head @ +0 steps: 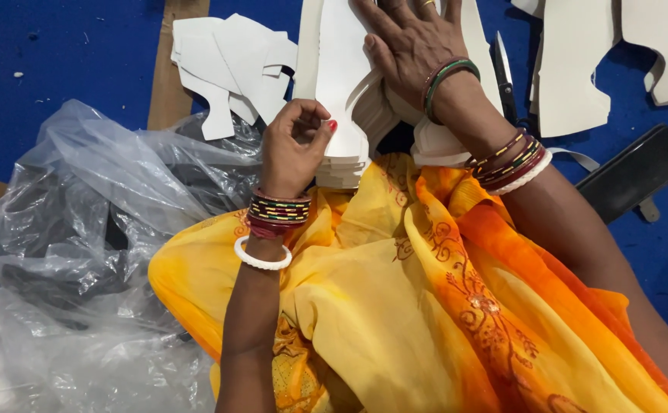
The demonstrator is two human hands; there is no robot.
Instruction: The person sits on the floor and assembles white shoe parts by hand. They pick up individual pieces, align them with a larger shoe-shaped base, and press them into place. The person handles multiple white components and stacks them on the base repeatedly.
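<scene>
Cloth comes first: we see orange and yellow fabric [395,306] draped over the person's lap, filling the lower middle of the view. To its left lies a heap of crumpled clear plastic sheeting [74,252], spread over the blue floor [66,53]. Above the lap sits a stack of white cut-out card pieces [345,92], long and curved along one edge, running up out of the top of the view. More loose white pieces [231,65] lie on the floor to the stack's left, and others (larger ones) at the upper right [578,61]. A black flat object [636,172] rests at the right, and a pair of scissors [506,76] lies just right of the stack. We find the right hand [410,46] pressed flat, fingers spread, on top of the stack, gripping nothing. The left hand [292,149] sits at the stack's near left edge, thumb and fingertips pinching the edge of the pieces.
</scene>
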